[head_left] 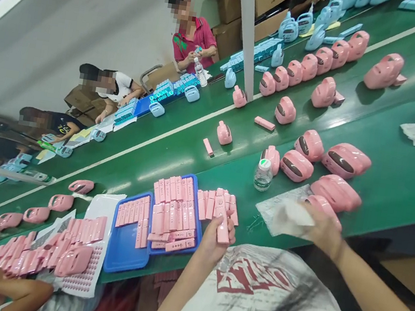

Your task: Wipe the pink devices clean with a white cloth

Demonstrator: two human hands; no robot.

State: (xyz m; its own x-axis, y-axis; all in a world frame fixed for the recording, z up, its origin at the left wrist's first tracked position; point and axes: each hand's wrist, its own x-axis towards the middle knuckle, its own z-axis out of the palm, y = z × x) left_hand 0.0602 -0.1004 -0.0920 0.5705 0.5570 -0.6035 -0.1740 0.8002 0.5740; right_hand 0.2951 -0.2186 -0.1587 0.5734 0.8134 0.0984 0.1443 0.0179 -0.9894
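A: Where is the pink bar point(222, 233) sitting, reading the clock as the view shows it?

B: It is lying inside the person's left hand point(219, 236); the fingers are gripping its sides, and its long axis is pointing roughly from twelve to six.

A: What is surrounding that hand?

B: More pink bars point(211, 204) are lying side by side just beyond it, around eleven to twelve. Between nine and ten, the fuller blue tray point(198, 235) is holding stacked bars, and the emptier blue tray point(121, 253) is standing beside it, farther out at nine.

A: And the bottle point(263, 176)?

B: The clear bottle is standing on the green table point(238, 163) at one o'clock from the left hand.

A: What is the right hand point(324, 233) doing?

B: At about three o'clock from the left, it is gripping a white cloth point(292, 217), which is extending toward nine. The hand is blurring, so single fingers are hard to make out. Pink cases point(337, 192) are lying near it at twelve; whether it is touching the closest one, nobody can tell.
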